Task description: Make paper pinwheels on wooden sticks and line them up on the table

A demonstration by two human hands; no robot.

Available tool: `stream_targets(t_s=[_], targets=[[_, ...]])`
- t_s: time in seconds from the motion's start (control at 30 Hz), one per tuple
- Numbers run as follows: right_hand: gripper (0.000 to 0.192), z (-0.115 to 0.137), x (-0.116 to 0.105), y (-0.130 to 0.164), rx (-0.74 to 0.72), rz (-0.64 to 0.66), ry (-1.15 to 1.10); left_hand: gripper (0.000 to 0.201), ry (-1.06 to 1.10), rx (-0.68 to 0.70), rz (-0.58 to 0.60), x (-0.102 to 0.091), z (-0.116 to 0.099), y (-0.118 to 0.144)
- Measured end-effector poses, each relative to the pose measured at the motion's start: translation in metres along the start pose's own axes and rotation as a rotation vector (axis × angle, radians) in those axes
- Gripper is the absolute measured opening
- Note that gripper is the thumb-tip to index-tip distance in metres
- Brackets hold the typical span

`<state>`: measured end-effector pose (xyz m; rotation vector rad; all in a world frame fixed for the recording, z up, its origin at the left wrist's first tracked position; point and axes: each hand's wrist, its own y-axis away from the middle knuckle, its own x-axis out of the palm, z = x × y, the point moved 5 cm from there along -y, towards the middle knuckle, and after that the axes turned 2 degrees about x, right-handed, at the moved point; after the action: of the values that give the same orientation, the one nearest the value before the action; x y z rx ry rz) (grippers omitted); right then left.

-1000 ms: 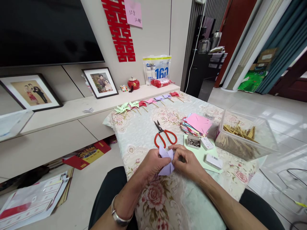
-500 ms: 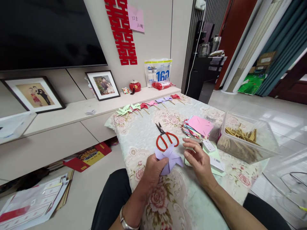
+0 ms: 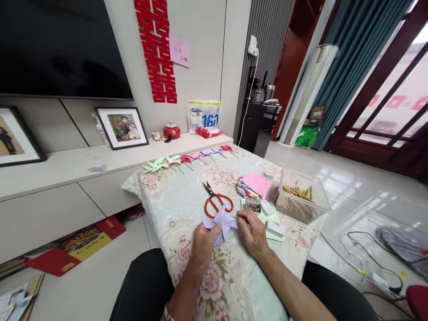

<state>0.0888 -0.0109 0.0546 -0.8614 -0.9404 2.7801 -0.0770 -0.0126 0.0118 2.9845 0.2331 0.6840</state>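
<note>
We've got the purple paper pinwheel pinched in our left hand over the table, right hand fingertips closed on its edge. Clear plastic bin holds wooden sticks; small box holds pins.

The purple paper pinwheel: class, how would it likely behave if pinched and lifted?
The purple paper pinwheel, pinched in the left hand, is thin folded paper, so probably very light. Its curled vanes look floppy and likely crush under a firm squeeze. Lying flat, it seems unlikely to roll.

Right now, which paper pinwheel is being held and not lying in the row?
The purple pinwheel, pinched by the left hand and touched by the right hand. The other pinwheels lie lined up along the table's far edge.
</note>
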Motion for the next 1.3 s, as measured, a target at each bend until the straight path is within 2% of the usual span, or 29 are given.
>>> stream_targets(t_s=[0.27, 0.47, 0.5, 0.63, 0.9, 1.07, 1.3], targets=[[0.021, 0.000, -0.003, 0.002, 0.018, -0.019, 0.037, 0.036, -0.014, -0.002, -0.014, -0.001, 0.000, 0.000], [0.022, -0.010, -0.031, -0.008, 0.057, -0.020, 0.168, 0.030, -0.060, -0.004, -0.009, -0.002, 0.000, 0.002], [0.025, -0.013, -0.035, -0.012, 0.053, 0.034, 0.322, 0.030, -0.064, -0.003, -0.007, -0.002, 0.000, 0.002], [0.024, -0.028, -0.046, -0.037, 0.054, 0.187, 0.529, 0.030, -0.067, 0.002, -0.018, -0.002, 0.000, 0.004], [0.019, -0.030, -0.026, -0.069, 0.018, 0.532, 0.833, 0.028, -0.067, -0.002, -0.036, 0.003, -0.009, 0.007], [0.020, -0.031, -0.019, -0.075, 0.014, 0.626, 0.949, 0.024, -0.075, -0.010, -0.041, 0.003, -0.008, 0.006], [0.022, -0.031, -0.017, -0.077, 0.011, 0.672, 1.012, 0.025, -0.092, -0.022, -0.034, 0.000, -0.004, 0.005]])
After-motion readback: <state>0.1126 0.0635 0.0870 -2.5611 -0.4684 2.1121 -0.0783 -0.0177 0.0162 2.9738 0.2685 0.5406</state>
